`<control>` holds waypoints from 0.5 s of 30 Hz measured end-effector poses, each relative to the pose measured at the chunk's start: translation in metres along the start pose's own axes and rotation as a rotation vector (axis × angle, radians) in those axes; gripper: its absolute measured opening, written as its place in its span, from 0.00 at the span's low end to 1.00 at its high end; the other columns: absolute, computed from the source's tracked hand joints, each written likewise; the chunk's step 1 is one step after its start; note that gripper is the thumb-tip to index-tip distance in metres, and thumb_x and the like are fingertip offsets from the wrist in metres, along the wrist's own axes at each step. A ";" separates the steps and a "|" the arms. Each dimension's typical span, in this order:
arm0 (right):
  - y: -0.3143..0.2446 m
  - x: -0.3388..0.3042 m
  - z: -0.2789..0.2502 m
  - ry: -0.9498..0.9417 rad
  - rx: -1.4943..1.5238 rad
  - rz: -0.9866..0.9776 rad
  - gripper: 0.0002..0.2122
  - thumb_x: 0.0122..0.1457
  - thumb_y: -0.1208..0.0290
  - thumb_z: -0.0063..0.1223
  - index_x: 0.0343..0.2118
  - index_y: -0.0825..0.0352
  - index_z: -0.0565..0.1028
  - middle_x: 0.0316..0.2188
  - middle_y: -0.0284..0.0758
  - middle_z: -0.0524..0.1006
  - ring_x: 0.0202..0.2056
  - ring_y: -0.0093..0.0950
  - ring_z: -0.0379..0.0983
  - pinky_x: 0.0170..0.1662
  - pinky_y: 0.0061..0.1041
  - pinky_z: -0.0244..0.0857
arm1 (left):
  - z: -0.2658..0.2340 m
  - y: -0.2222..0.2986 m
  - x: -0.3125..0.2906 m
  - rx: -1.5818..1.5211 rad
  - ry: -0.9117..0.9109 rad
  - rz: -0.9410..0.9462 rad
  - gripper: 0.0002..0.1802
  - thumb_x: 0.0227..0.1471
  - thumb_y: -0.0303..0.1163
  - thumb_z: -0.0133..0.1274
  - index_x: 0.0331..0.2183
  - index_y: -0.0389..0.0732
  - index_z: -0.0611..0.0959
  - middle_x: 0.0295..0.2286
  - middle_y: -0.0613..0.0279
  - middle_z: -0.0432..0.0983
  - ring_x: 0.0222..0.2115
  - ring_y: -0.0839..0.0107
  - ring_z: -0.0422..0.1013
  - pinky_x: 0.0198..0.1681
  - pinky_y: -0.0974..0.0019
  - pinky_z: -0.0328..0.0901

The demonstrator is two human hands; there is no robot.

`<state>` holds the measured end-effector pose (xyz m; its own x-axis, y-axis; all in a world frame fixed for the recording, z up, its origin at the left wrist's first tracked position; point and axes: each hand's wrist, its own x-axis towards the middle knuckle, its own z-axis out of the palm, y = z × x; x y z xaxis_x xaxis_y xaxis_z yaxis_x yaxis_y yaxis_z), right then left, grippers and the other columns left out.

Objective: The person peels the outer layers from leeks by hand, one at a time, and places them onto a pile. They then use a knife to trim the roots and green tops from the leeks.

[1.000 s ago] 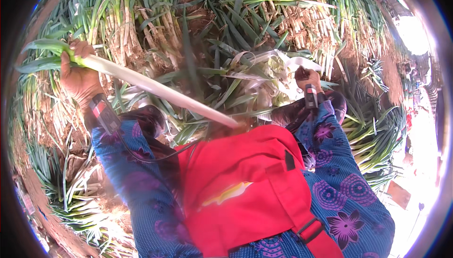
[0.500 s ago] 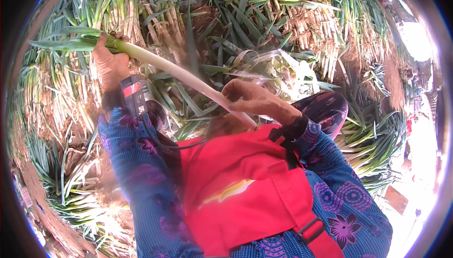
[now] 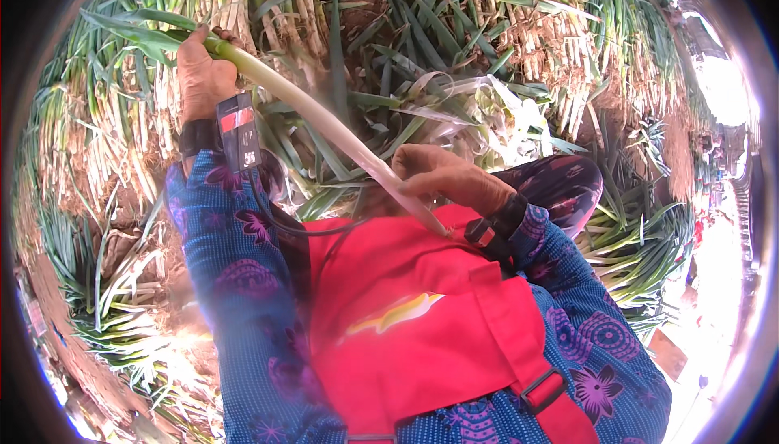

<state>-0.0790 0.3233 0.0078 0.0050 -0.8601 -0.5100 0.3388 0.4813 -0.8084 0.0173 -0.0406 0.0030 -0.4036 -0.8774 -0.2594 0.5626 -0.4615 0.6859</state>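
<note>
Raised since a second ago, the left hand (image 3: pixel 203 71) grips the leek (image 3: pixel 324 123) near its green top, while the right hand (image 3: pixel 446 180) has come to close around its white end over the red apron (image 3: pixel 406 314). Its stalk looks already peeled clean; heaps of leeks (image 3: pixel 503 30) remain.

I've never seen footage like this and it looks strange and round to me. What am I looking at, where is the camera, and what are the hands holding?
There is no machine here: a person wears a wide-angle camera on the head, looking down, so edges bend. The left hand grips the green end of a long leek, raised to the upper left. The right hand closes around its pale stalk near the lower end, above a red apron. Blue patterned sleeves cover the arms, and each wrist carries a dark strapped device. All around lie heaps of leeks with earthy roots.
</note>
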 end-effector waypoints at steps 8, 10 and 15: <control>0.008 0.006 0.000 0.018 -0.011 -0.042 0.08 0.51 0.72 0.55 0.27 0.65 0.66 0.22 0.24 0.67 0.22 0.13 0.63 0.21 0.15 0.55 | 0.009 0.001 -0.001 0.097 0.077 -0.010 0.05 0.55 0.25 0.45 0.34 0.37 0.66 0.23 0.57 0.64 0.21 0.64 0.65 0.26 0.60 0.65; 0.009 0.006 0.009 0.154 -0.294 -0.278 0.07 0.47 0.75 0.55 0.24 0.66 0.66 0.20 0.27 0.68 0.20 0.19 0.65 0.21 0.22 0.57 | 0.009 -0.001 0.001 0.139 0.088 0.006 0.06 0.55 0.25 0.45 0.34 0.37 0.66 0.23 0.57 0.65 0.21 0.64 0.65 0.26 0.60 0.65; -0.002 -0.002 0.023 0.213 -0.952 -0.633 0.07 0.43 0.79 0.56 0.24 0.67 0.68 0.21 0.35 0.69 0.21 0.27 0.67 0.25 0.25 0.60 | 0.002 0.003 -0.005 0.234 0.195 0.095 0.07 0.54 0.26 0.46 0.35 0.34 0.67 0.22 0.56 0.66 0.20 0.65 0.65 0.26 0.62 0.66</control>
<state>-0.0584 0.3199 0.0169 -0.1012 -0.9900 0.0979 -0.6204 -0.0141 -0.7841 0.0200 -0.0370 0.0076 -0.1989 -0.9341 -0.2964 0.4004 -0.3535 0.8454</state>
